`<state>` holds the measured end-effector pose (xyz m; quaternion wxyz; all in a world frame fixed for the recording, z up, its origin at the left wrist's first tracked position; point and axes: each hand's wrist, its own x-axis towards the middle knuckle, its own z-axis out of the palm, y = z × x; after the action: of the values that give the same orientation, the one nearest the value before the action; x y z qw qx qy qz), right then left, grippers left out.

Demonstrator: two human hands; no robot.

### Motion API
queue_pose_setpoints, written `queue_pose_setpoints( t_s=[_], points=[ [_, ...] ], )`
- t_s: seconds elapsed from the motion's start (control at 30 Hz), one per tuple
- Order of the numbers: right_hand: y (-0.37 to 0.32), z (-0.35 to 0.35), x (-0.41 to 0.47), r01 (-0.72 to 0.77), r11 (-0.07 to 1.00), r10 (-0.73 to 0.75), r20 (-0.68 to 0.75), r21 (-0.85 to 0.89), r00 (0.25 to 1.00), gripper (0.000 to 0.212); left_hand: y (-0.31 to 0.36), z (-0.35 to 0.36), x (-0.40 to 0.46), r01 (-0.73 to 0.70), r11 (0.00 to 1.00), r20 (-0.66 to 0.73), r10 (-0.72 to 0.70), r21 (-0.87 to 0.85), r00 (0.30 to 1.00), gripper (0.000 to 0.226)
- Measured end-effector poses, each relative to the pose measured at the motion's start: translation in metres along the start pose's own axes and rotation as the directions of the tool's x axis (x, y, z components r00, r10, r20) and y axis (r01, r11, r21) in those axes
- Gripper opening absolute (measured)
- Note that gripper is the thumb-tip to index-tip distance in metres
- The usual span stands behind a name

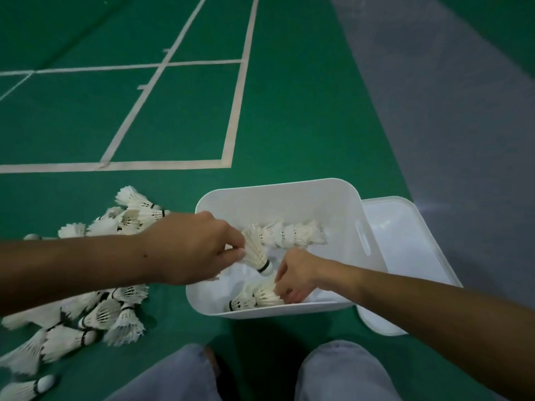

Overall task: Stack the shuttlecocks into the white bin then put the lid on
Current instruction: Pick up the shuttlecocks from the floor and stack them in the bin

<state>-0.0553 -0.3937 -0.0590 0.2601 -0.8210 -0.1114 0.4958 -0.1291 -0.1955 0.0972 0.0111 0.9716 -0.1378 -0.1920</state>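
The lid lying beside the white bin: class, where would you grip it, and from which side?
Probably the lid's long right rim, coming from the right. It lies flat on the floor, its left edge tucked under the white bin, so only the right and far rims are free for fingers to hook under.

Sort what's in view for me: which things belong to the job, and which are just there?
Job: white bin; lid beside it; stacked row inside; loose pile on floor; shuttlecock in left hand; right hand on a stack.
Not: court lines; grey floor strip.
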Motion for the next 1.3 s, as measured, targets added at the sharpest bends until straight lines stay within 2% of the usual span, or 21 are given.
queue_pose_setpoints(
  t_s=[0.17,0.27,0.33,0.4,0.47,0.5,0.6,0.7,0.77,0.93,1.03,1.17,1.3],
  points=[
    [0.005,0.001,0.011,-0.063,0.994,0.055,0.084,0.093,0.995,0.022,-0.002,0.035,0.027,-0.073,0.981,0.025,0.07,0.177,0.997,0.028],
    [0.006,-0.014,0.006,-0.03,0.999,0.034,0.146,-0.029,0.989,0.023,-0.019,0.046,0.042,-0.09,0.981,0.112,0.071,0.171,0.991,0.031],
    [0.005,-0.029,0.0,0.043,0.986,-0.031,0.077,-0.164,0.997,0.029,-0.028,0.051,0.05,-0.131,0.976,0.127,0.11,0.173,0.986,0.033],
    [0.004,-0.042,-0.004,0.125,0.963,-0.149,-0.086,-0.237,0.985,0.039,-0.031,0.051,0.057,-0.168,0.966,0.123,0.146,0.195,0.982,0.032],
    [-0.002,-0.047,-0.012,0.256,0.934,-0.315,-0.235,-0.25,0.919,0.053,-0.035,0.05,0.062,-0.192,0.965,0.11,0.175,0.176,0.978,0.032],
    [-0.006,-0.048,-0.017,0.333,0.903,-0.402,-0.263,-0.27,0.877,0.056,-0.035,0.049,0.064,-0.206,0.965,0.114,0.189,0.161,0.975,0.032],
    [-0.015,-0.042,-0.027,0.461,0.819,-0.545,-0.211,-0.341,0.812,0.042,-0.034,0.047,0.067,-0.229,0.967,0.112,0.217,0.115,0.97,0.034],
    [-0.019,-0.033,-0.027,0.475,0.759,-0.6,-0.194,-0.445,0.776,0.02,-0.031,0.047,0.067,-0.235,0.969,0.096,0.227,0.072,0.969,0.035],
    [-0.018,-0.032,-0.027,0.478,0.724,-0.625,-0.178,-0.497,0.76,0.016,-0.029,0.046,0.066,-0.227,0.972,0.084,0.222,0.058,0.971,0.035],
    [-0.014,-0.049,-0.04,0.451,0.695,-0.624,-0.158,-0.56,0.765,0.014,-0.025,0.043,0.068,-0.162,0.984,-0.015,0.161,-0.07,0.987,0.031],
    [-0.003,-0.057,-0.045,0.331,0.763,-0.511,-0.204,-0.555,0.835,0.011,-0.027,0.046,0.072,-0.157,0.977,-0.021,0.155,-0.144,0.988,0.035],
    [0.012,-0.051,-0.036,0.13,0.777,-0.343,-0.241,-0.616,0.908,0.007,-0.025,0.054,0.077,-0.178,0.965,-0.013,0.179,-0.193,0.984,0.035],
    [0.018,-0.036,-0.017,0.101,0.795,-0.251,-0.174,-0.598,0.952,0.009,-0.021,0.06,0.086,-0.165,0.959,-0.003,0.169,-0.23,0.986,0.034]
  ],
)
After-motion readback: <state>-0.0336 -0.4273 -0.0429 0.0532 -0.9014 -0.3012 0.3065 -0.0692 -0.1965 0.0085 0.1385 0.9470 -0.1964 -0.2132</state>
